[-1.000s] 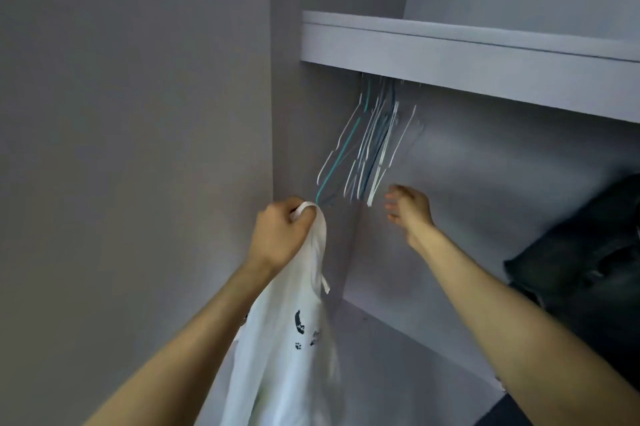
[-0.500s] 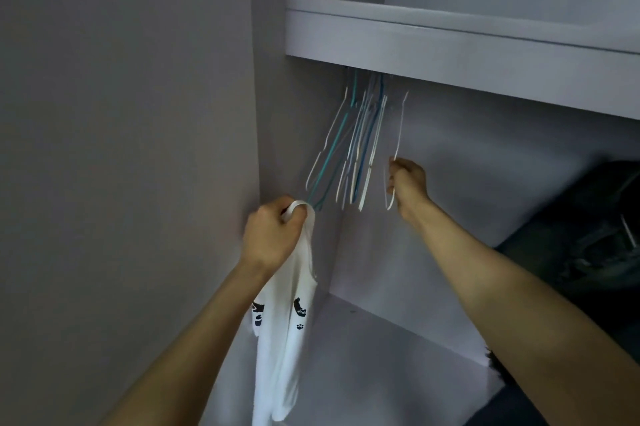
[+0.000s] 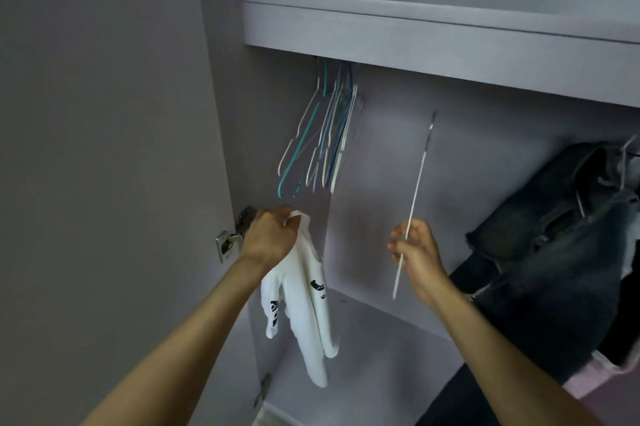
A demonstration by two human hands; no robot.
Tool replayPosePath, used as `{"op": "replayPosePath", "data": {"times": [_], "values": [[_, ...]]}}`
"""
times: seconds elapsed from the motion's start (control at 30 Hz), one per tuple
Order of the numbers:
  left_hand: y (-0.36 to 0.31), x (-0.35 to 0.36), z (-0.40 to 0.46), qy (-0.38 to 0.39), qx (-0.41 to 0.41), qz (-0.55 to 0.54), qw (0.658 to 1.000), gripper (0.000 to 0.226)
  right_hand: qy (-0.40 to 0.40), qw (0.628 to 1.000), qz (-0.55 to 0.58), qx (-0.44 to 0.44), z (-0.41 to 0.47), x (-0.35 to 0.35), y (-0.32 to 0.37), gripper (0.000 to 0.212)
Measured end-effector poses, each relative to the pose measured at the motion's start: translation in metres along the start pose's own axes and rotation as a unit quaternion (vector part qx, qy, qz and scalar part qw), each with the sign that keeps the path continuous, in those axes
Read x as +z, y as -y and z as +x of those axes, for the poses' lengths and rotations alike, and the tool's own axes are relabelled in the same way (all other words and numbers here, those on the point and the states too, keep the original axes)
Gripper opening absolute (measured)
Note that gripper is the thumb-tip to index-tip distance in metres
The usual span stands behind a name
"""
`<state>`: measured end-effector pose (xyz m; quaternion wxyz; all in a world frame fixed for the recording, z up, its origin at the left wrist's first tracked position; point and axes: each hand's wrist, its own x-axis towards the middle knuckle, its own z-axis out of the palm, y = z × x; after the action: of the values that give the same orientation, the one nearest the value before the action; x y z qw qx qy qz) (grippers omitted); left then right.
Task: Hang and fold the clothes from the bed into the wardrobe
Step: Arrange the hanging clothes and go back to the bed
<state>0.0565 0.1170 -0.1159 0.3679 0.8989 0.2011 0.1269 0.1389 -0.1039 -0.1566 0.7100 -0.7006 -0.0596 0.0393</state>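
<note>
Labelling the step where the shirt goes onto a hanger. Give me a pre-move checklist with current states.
1. Hanger free of the rail: ok. The white hanger is off the rail, away from the bunch of hangers.
2. Right hand grip on the hanger: ok, fingers curled round it low down.
3. Left hand grip on the white shirt: ok, bunched at its top, the rest hanging free.
4. Neck opening found and spread: cannot tell, hidden in the fist.
5. Hanger turned to face the shirt: not ok, it is edge-on and apart from the shirt.
6. Rail space between the hangers and the dark clothes: ok.
</note>
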Motion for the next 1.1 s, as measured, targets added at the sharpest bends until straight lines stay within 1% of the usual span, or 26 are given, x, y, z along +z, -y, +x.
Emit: {"op": "replayPosePath", "data": {"times": [0.07,0.1,0.13,0.2,0.23,0.27,0.33,0.4,0.43,0.5,0.57,0.6,0.67,0.7,0.73,0.8,0.87,0.93,1.0,1.1], "values": [[-0.003,0.004,-0.008,0.028,-0.031,-0.100,0.994,0.017,0.030,0.998,-0.054,0.002,-0.025,-0.020,-0.023,0.032],[-0.006,0.008,-0.014,0.036,-0.042,-0.143,0.988,0.019,0.044,0.996,-0.073,0.007,-0.034,-0.030,-0.033,0.027],[-0.008,0.012,-0.020,0.043,-0.055,-0.192,0.979,0.023,0.053,0.995,-0.082,0.016,-0.041,-0.037,-0.041,0.021],[-0.012,0.023,-0.034,0.060,-0.093,-0.302,0.947,0.028,0.046,0.995,-0.080,0.046,-0.049,-0.046,-0.052,0.012],[-0.013,0.028,-0.042,0.065,-0.106,-0.327,0.937,0.029,0.033,0.994,-0.085,0.064,-0.053,-0.048,-0.057,0.011],[-0.013,0.032,-0.046,0.066,-0.109,-0.325,0.937,0.027,0.014,0.991,-0.106,0.077,-0.056,-0.048,-0.061,0.016],[-0.013,0.041,-0.057,0.043,-0.094,-0.273,0.956,0.022,-0.039,0.984,-0.159,0.075,-0.070,-0.050,-0.072,0.034],[-0.012,0.047,-0.067,0.016,-0.065,-0.224,0.972,0.017,-0.090,0.984,-0.146,0.047,-0.090,-0.054,-0.083,0.045],[-0.011,0.048,-0.070,0.012,-0.049,-0.202,0.978,0.015,-0.096,0.988,-0.120,0.033,-0.098,-0.058,-0.088,0.047],[-0.009,0.050,-0.079,0.013,-0.025,-0.141,0.990,0.014,-0.076,0.993,-0.086,0.004,-0.107,-0.063,-0.091,0.042],[-0.007,0.050,-0.093,0.004,-0.017,-0.071,0.997,0.014,-0.027,0.999,-0.046,-0.009,-0.110,-0.065,-0.085,0.023],[-0.005,0.050,-0.099,-0.007,-0.020,-0.058,0.998,0.015,0.009,1.000,-0.025,-0.001,-0.110,-0.064,-0.081,0.013],[-0.005,0.050,-0.118,-0.038,-0.048,-0.084,0.995,0.017,0.076,0.997,-0.018,0.020,-0.113,-0.063,-0.080,0.018],[-0.004,0.051,-0.127,-0.054,-0.066,-0.099,0.991,0.016,0.087,0.996,-0.019,0.024,-0.115,-0.063,-0.083,0.017],[-0.003,0.051,-0.135,-0.072,-0.084,-0.101,0.989,0.016,0.081,0.996,-0.008,0.033,-0.119,-0.062,-0.083,0.017],[0.001,0.049,-0.152,-0.104,-0.099,-0.082,0.986,0.018,0.021,0.998,0.027,0.051,-0.125,-0.059,-0.083,0.030],[0.005,0.044,-0.165,-0.128,-0.095,-0.063,0.985,0.018,-0.041,0.995,0.069,0.066,-0.126,-0.057,-0.073,0.037],[0.007,0.035,-0.177,-0.145,-0.092,-0.056,0.984,0.017,-0.055,0.988,0.116,0.087,-0.126,-0.055,-0.058,0.043],[0.009,0.024,-0.186,-0.152,-0.090,-0.068,0.982,0.016,-0.035,0.977,0.168,0.123,-0.124,-0.052,-0.041,0.051],[0.006,0.004,-0.193,-0.156,-0.071,-0.070,0.983,0.018,0.034,0.946,0.285,0.147,-0.119,-0.044,-0.013,0.065]]}}
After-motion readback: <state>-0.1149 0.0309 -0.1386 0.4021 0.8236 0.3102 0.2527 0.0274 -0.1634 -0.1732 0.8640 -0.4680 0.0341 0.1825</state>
